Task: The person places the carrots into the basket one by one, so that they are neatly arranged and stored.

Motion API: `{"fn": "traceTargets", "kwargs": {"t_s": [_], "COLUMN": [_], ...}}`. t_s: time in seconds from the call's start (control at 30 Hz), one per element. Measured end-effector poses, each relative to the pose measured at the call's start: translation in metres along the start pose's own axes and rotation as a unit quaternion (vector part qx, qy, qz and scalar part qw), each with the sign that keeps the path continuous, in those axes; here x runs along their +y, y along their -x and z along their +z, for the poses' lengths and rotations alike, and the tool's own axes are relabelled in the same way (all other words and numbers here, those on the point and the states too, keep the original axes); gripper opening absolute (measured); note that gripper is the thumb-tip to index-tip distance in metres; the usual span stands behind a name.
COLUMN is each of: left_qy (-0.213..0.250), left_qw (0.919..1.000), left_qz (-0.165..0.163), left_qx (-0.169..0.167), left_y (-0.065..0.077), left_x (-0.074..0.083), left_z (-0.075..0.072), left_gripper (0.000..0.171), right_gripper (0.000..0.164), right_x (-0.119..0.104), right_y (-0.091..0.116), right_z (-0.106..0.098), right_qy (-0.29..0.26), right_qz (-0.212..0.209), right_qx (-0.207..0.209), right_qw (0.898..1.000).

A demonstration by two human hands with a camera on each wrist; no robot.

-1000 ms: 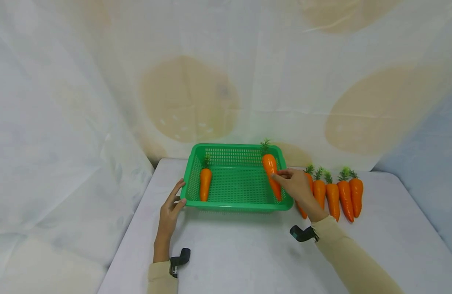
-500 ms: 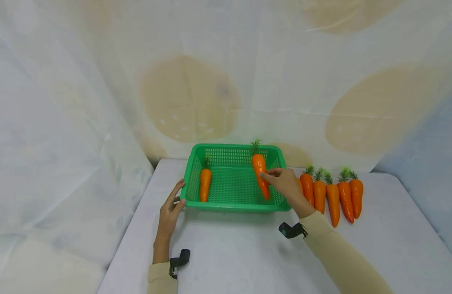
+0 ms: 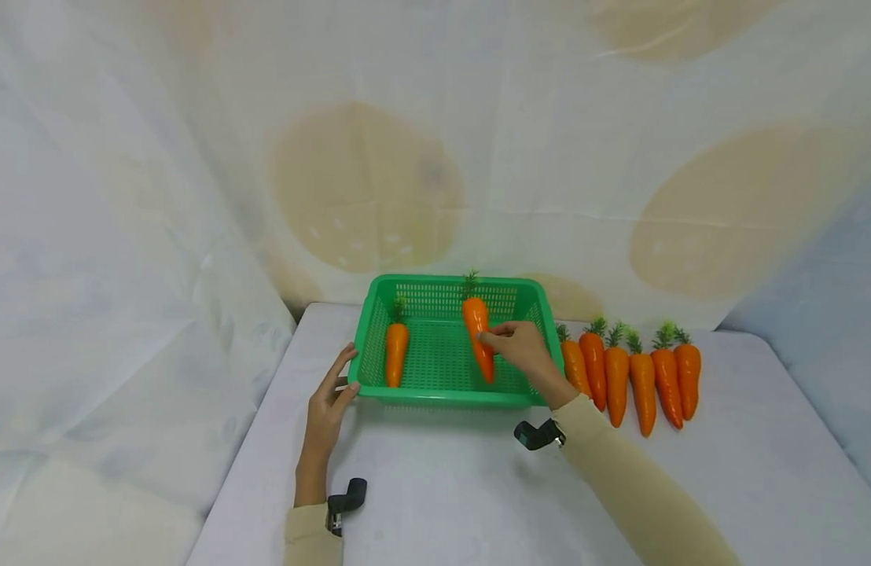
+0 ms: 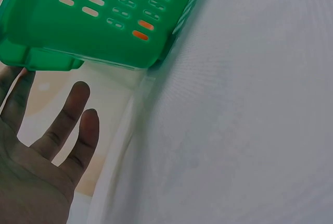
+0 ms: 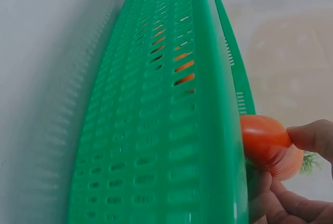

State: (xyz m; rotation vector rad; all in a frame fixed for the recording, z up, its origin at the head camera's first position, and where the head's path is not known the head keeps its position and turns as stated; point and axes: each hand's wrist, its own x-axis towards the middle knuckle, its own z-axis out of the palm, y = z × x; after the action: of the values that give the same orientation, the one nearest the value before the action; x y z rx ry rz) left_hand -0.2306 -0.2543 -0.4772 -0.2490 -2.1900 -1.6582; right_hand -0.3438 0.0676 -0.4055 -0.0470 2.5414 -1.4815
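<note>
Now the right hand (image 3: 523, 347) pinches a carrot (image 3: 476, 323) between thumb and fingers over the green basket (image 3: 450, 398), slightly right of its middle; 1 second ago it was by the basket's right edge. That leftward shift, I judge, closes the gap to the other carrot (image 3: 396, 354), lying unmoved near the left edge. The left hand (image 3: 325, 413), fingers unclenched, touches the basket's near left corner, as before. Less hidden, 6 carrots (image 3: 617, 384) show beside the right edge.
</note>
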Motion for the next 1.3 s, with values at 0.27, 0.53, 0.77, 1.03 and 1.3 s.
{"fn": "traceTargets", "kwargs": {"t_s": [0.27,0.53,0.77,1.03,1.3], "left_qy": [-0.004,-0.018,-0.014,-0.013,-0.016], "left_qw": [1.0,0.9998,0.9999,0.9999,0.9999], "left_qz": [-0.004,-0.004,-0.002,0.007,0.005], "left_qx": [-0.004,-0.005,-0.006,-0.002,0.002], "left_y": [-0.002,0.001,0.002,0.0,-0.001], "left_x": [0.002,0.001,-0.001,0.0,-0.016], "left_z": [0.002,0.0,-0.001,-0.001,-0.001], "left_gripper": [0.049,0.049,0.049,0.049,0.049], "right_gripper": [0.042,0.037,0.034,0.032,0.029], "right_x": [-0.007,-0.011,-0.022,-0.027,-0.028], "right_y": [-0.007,-0.01,-0.009,-0.017,-0.023], "right_z": [0.013,0.035,0.05,0.067,0.079], "right_qy": [0.008,0.009,0.007,0.004,0.007], "right_qz": [0.002,0.011,0.014,0.021,0.026], "right_qx": [-0.001,-0.015,-0.018,-0.025,-0.036], "right_qw": [1.0,1.0,1.0,0.999,0.999]}}
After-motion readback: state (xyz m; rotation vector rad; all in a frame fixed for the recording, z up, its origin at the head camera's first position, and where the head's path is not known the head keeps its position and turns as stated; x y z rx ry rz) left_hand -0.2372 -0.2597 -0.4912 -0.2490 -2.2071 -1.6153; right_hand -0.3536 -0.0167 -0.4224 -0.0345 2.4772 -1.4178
